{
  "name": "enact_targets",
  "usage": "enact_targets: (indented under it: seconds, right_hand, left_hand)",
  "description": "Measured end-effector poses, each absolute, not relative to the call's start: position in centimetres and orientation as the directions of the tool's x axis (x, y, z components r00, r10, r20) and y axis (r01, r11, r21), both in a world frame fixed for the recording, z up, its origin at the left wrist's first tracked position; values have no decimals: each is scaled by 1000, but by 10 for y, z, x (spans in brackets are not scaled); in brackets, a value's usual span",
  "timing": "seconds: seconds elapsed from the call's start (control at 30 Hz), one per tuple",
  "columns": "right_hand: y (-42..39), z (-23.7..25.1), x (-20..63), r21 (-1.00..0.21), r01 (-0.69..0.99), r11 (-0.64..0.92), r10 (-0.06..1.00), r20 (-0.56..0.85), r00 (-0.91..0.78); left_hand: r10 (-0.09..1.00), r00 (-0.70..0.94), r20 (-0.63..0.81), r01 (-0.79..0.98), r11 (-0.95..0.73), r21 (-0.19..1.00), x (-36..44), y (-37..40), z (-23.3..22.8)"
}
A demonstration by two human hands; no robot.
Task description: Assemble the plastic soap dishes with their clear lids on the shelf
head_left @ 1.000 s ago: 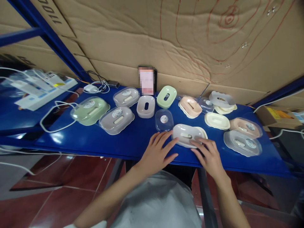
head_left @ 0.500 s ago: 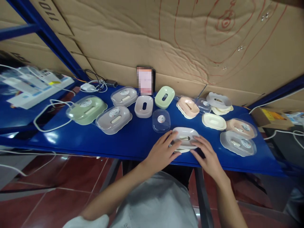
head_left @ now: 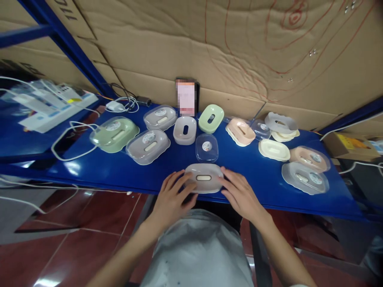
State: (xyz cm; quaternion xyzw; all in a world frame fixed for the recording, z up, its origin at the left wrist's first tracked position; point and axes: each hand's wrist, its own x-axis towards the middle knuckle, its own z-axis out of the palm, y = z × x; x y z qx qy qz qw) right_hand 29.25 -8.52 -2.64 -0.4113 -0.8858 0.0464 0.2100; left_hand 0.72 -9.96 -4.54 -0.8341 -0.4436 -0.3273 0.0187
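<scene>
Head view
Landmark: the clear lid (head_left: 206, 148) with a round sticker, on the blue table (head_left: 119, 171).
Grey soap dish (head_left: 204, 177): just nearer the person than that lid, at the table's front edge; its long axis runs left to right, slot upward.
Left hand (head_left: 172, 198): fingers spread and curved, touching the dish's left end.
Right hand (head_left: 239, 194): fingers spread, touching the right end.
Grip: the dish sits between both hands, each equally near, neither closed round it.
Cream dish (head_left: 274, 150): well right of the lid.
</scene>
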Motion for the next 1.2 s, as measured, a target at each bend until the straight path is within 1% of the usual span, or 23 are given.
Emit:
enact_targets:
  seconds: [0.23, 0.27, 0.33, 0.4, 0.43, 0.5, 0.6, 0.67, 0.77, 0.87, 1.0, 1.1, 1.2]
  right_hand:
    - [-36, -24, 258, -215, 761, 613, 783, 299, -546]
    - [-36, -26, 258, -209, 789, 578, 804, 313, -506]
    - [-40, -31, 262, -206, 866, 456, 858, 362, -365]
    - [-47, -36, 272, -246, 914, 323, 889, 410, -204]
    - [-51, -37, 279, -286, 914, 287, 896, 417, -151]
    - [-59, -35, 291, -391, 871, 298, 907, 399, -131]
    - [-70, -26, 300, -528, 740, 417, 896, 374, -238]
    - [-76, -20, 296, -545, 673, 500, 863, 383, -330]
    - [-79, -15, 282, -466, 619, 632, 775, 369, -514]
    - [-78, -18, 268, -359, 596, 719, 695, 326, -641]
    - [-80, -28, 256, -230, 622, 748, 661, 327, -675]
    - [-81, -28, 251, -160, 627, 763, 641, 321, -697]
    - [-76, -19, 246, -150, 597, 788, 612, 297, -733]
  left_hand:
    - [775, 322, 544, 776, -545, 317, -44, -102, -47]
    - [779, 316, 542, 771, -544, 332, -49, -102, -48]
    - [784, 307, 539, 751, -548, 370, -53, -103, -48]
    - [783, 312, 538, 718, -565, 407, -52, -102, -49]
    - [781, 323, 534, 698, -578, 423, -49, -101, -49]
    - [779, 350, 521, 660, -599, 454, -41, -97, -50]
    - [809, 354, 469, 629, -577, 520, -29, -92, -51]
    - [834, 342, 433, 618, -547, 564, -23, -89, -52]
    - [840, 335, 428, 597, -540, 593, -20, -87, -53]
    - [825, 365, 430, 611, -561, 558, -21, -87, -53]
    - [791, 415, 449, 627, -606, 490, -26, -88, -51]
    - [797, 397, 455, 613, -599, 514, -32, -91, -49]
    - [825, 358, 438, 616, -561, 553, -37, -92, -52]
